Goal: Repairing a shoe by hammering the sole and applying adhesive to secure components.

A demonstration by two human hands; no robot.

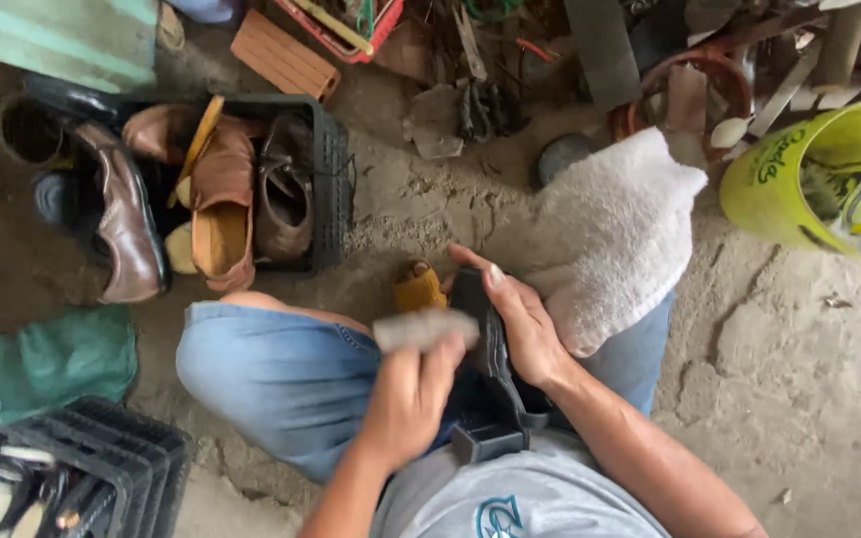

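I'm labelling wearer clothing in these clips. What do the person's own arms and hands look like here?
Both forearms are bare, with no sleeves reaching them, and the left hand and right hand wear no gloves. I see no watch, ring or bracelet. Fingernails are short.

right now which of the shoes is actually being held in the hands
The black shoe on the lap, steadied by the right hand while the left hand holds a grey block by it. The brown shoes sit untouched in the black crate.
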